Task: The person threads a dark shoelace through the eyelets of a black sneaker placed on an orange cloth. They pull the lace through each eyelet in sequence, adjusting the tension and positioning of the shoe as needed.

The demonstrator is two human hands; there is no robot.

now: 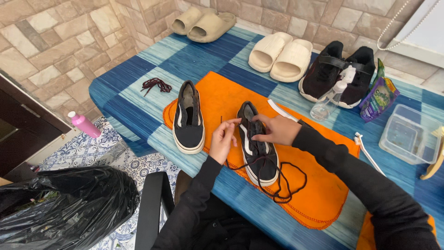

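A black sneaker [257, 148] lies on an orange cloth [319, 190] near the counter's [138, 92] front edge, its long axis running front to back, heel away from the person. The left hand [223, 139] pinches its dark lace [282, 183]; the right hand [277, 129] closes on the shoe's opening. A second sneaker [188, 116] lies just beside, unlaced.

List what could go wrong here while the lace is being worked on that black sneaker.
1. The loose dark lace trails in loops toward the edge of the orange cloth; it could snag or tangle as the left hand pulls.
2. The right hand alone steadies the black sneaker; a hard tug might slide it.
3. The spray bottle lies close by the right forearm and could get knocked.
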